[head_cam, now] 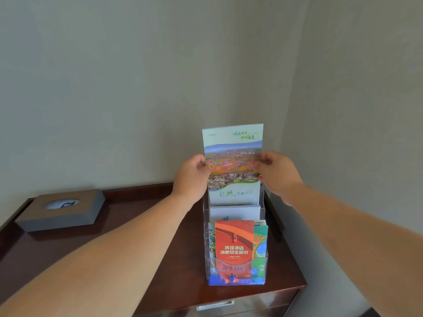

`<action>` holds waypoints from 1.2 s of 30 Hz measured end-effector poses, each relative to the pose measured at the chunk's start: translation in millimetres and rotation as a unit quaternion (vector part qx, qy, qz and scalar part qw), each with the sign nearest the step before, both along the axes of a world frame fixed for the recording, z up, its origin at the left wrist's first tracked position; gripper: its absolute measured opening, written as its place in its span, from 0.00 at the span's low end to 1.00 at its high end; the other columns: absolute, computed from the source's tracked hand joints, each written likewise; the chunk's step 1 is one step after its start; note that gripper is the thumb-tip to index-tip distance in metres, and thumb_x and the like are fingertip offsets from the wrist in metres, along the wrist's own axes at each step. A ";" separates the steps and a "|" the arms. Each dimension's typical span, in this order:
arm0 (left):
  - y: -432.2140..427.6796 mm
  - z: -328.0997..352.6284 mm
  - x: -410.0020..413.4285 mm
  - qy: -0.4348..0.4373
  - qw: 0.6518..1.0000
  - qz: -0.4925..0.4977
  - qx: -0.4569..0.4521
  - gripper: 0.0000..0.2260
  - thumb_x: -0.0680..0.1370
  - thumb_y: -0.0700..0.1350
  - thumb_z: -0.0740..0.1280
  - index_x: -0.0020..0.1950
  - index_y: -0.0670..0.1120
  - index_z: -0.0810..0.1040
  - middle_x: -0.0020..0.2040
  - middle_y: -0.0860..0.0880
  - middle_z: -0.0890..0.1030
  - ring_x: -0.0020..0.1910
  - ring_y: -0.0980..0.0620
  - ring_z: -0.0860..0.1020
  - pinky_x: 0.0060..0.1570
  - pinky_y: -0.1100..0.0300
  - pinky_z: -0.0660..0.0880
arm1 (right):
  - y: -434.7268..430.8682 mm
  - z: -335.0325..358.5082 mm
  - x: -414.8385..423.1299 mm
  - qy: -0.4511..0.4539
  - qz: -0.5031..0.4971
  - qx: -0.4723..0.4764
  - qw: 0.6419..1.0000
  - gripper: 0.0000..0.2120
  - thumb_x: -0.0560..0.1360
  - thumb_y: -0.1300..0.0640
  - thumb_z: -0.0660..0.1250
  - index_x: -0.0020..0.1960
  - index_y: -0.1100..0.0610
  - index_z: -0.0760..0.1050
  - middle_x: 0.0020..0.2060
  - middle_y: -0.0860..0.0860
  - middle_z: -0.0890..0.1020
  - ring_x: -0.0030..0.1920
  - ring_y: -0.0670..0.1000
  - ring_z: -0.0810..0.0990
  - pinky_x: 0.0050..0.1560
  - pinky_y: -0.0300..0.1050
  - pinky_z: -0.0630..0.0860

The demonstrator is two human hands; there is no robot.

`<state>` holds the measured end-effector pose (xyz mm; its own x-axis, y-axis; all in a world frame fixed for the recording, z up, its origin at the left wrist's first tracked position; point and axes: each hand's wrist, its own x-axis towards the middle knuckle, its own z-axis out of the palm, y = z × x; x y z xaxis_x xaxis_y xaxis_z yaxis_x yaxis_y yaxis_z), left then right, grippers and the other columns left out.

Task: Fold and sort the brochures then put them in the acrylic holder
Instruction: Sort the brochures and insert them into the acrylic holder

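A clear acrylic holder [263, 266] with tiered pockets stands at the right end of a dark wooden table. Upright in its back pocket is a tall landscape brochure [233, 143]. My left hand [192, 177] pinches its left edge and my right hand [278, 172] pinches its right edge. A red brochure [234, 245] fills the front pocket, with a green and blue brochure [261, 245] beside it on the right. A white brochure [235, 212] sits in the middle pocket.
A brown tissue box [61, 210] lies at the table's back left. The wooden table [142, 248] stands in a room corner, walls close behind and to the right. A drawer handle [215, 305] shows below the front edge.
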<state>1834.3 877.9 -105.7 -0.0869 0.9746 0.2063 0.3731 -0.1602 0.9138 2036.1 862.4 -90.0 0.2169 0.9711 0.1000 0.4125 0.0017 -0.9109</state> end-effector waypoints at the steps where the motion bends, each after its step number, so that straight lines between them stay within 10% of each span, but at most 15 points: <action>1: -0.1 -3.2 -0.5 0.005 1.000 0.000 -0.003 0.08 0.79 0.40 0.62 0.40 0.40 0.71 0.40 0.40 0.76 0.42 0.51 0.71 0.51 0.38 0.76 | 0.7 -3.8 0.7 -0.026 -0.004 -0.005 1.000 0.06 0.78 0.58 0.65 0.44 0.53 0.79 0.43 0.58 0.84 0.39 0.54 0.78 0.50 0.61 0.81; 6: -1.9 -23.0 -2.6 0.042 0.999 -0.009 -0.007 0.10 0.80 0.41 0.64 0.39 0.40 0.72 0.45 0.32 0.79 0.40 0.46 0.75 0.51 0.38 0.77 | -3.5 -24.1 -0.2 -0.144 -0.025 -0.019 0.989 0.10 0.78 0.59 0.63 0.38 0.52 0.72 0.30 0.51 0.77 0.29 0.51 0.71 0.27 0.42 0.66; 12: -8.7 -40.9 2.1 0.165 0.986 0.017 0.012 0.07 0.79 0.42 0.65 0.41 0.46 0.72 0.32 0.47 0.77 0.32 0.45 0.74 0.33 0.55 0.68 | -11.3 -39.9 1.1 -0.223 -0.038 -0.041 0.973 0.14 0.79 0.59 0.63 0.36 0.49 0.66 0.31 0.46 0.74 0.32 0.46 0.71 0.29 0.40 0.64; 36: -15.2 -60.7 1.8 0.270 0.958 0.048 -0.087 0.07 0.79 0.42 0.60 0.42 0.47 0.73 0.38 0.52 0.76 0.37 0.50 0.74 0.30 0.58 0.65 | -11.0 -74.1 0.8 -0.274 -0.011 -0.145 0.951 0.09 0.81 0.55 0.60 0.42 0.53 0.72 0.32 0.47 0.75 0.30 0.46 0.74 0.24 0.35 0.63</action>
